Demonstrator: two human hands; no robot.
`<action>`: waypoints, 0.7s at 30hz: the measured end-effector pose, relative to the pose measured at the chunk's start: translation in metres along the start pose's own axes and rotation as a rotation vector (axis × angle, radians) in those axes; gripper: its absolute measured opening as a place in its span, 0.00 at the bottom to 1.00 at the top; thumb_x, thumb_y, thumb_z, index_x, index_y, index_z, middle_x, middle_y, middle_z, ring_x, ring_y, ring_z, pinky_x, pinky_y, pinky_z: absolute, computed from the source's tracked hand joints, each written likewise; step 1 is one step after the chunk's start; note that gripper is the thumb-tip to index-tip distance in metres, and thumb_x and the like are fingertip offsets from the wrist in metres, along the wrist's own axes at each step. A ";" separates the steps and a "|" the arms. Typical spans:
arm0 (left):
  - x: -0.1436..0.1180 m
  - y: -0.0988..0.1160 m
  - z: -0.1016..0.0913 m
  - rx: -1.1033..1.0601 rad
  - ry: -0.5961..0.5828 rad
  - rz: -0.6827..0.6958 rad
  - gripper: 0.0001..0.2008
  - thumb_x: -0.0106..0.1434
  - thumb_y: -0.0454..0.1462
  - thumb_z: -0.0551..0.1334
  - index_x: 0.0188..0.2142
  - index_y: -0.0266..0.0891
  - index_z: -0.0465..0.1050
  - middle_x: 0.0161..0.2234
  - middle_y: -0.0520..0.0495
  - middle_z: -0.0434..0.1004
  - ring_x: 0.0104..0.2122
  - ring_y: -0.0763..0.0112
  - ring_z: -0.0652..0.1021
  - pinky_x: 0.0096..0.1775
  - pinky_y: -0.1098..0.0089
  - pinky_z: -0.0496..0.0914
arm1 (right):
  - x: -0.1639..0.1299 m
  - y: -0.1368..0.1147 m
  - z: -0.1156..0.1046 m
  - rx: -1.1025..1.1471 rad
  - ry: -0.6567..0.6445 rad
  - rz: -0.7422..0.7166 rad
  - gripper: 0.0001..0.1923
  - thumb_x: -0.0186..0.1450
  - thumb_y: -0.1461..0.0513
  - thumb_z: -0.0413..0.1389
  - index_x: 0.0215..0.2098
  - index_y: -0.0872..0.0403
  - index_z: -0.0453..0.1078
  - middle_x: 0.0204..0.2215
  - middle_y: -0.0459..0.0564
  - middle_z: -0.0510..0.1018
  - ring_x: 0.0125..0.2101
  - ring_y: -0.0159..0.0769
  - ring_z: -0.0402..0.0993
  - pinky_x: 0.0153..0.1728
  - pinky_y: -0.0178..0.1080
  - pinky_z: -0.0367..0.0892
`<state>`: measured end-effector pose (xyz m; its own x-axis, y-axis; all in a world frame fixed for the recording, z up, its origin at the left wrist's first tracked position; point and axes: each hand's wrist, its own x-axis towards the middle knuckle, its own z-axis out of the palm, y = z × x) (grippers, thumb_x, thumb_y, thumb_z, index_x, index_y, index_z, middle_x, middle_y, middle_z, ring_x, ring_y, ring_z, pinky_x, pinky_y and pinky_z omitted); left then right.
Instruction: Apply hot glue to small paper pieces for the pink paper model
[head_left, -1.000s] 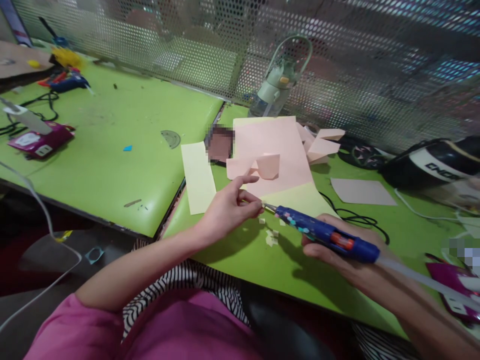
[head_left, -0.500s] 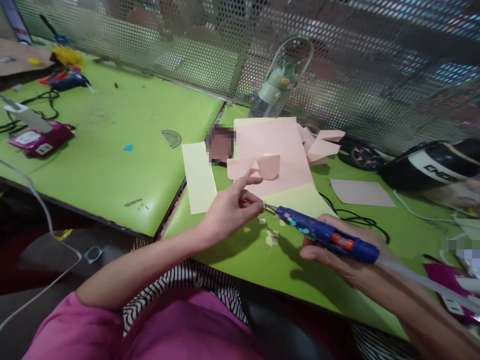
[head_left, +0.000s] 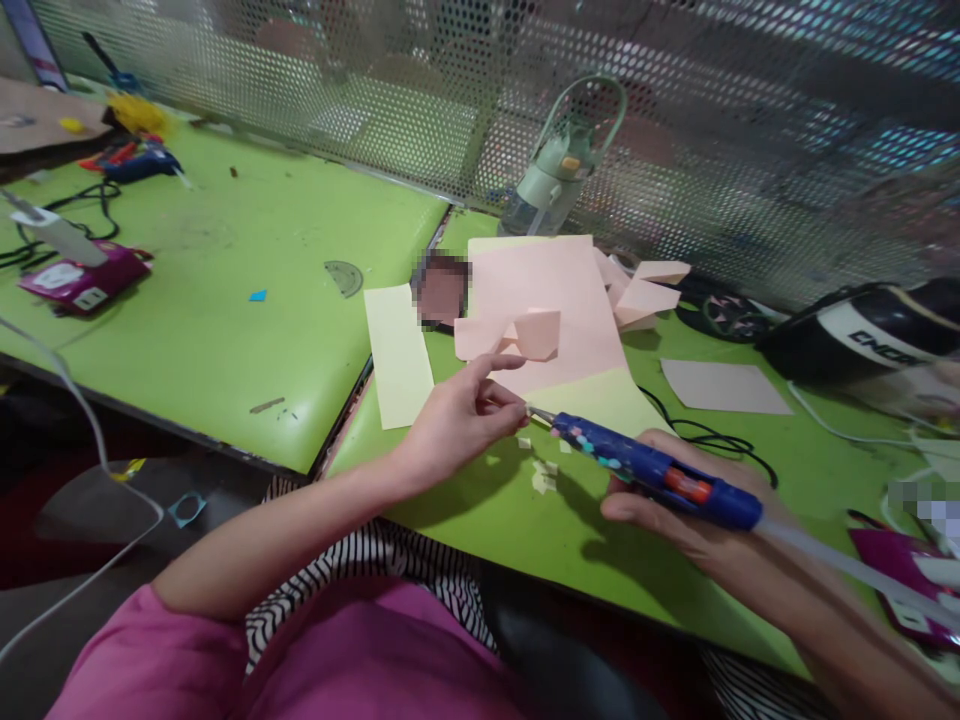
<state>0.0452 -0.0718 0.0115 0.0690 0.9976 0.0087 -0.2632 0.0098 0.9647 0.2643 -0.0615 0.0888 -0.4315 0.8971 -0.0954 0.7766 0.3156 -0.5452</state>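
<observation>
My right hand (head_left: 667,500) is wrapped round a blue hot glue gun (head_left: 630,460) with coloured dots on its barrel and a clear glue stick (head_left: 840,565) out of its back. Its metal nozzle points left, at the fingertips of my left hand (head_left: 469,415). There, thumb and fingers pinch something too small to make out. Just beyond the left hand, a folded pink paper piece (head_left: 540,332) rests on a large pink sheet (head_left: 532,275). Small cream paper bits (head_left: 544,475) lie on the green table below the nozzle.
A green-lidded bottle (head_left: 551,180) stands behind the sheets, near a perforated metal screen (head_left: 390,110). Cut pink pieces (head_left: 649,293) and a black bottle (head_left: 862,330) lie to the right. A pale yellow strip (head_left: 399,355), a protractor (head_left: 343,278) and a purple power block (head_left: 86,280) are leftward.
Almost nothing differs. Both hands and the glue gun keep nearly the same place, the gun's rear end shifted very slightly right.
</observation>
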 end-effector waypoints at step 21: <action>-0.003 -0.001 0.001 0.115 -0.018 0.079 0.19 0.62 0.32 0.61 0.53 0.35 0.66 0.33 0.48 0.78 0.31 0.74 0.77 0.37 0.70 0.71 | -0.002 0.000 0.002 -0.029 0.003 0.008 0.25 0.57 0.38 0.57 0.22 0.48 0.59 0.15 0.41 0.62 0.18 0.34 0.56 0.18 0.37 0.53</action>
<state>0.0465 -0.0750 0.0105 0.0697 0.9935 0.0896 -0.1568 -0.0778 0.9846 0.2639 -0.0637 0.0875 -0.4236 0.9006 -0.0971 0.7930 0.3169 -0.5203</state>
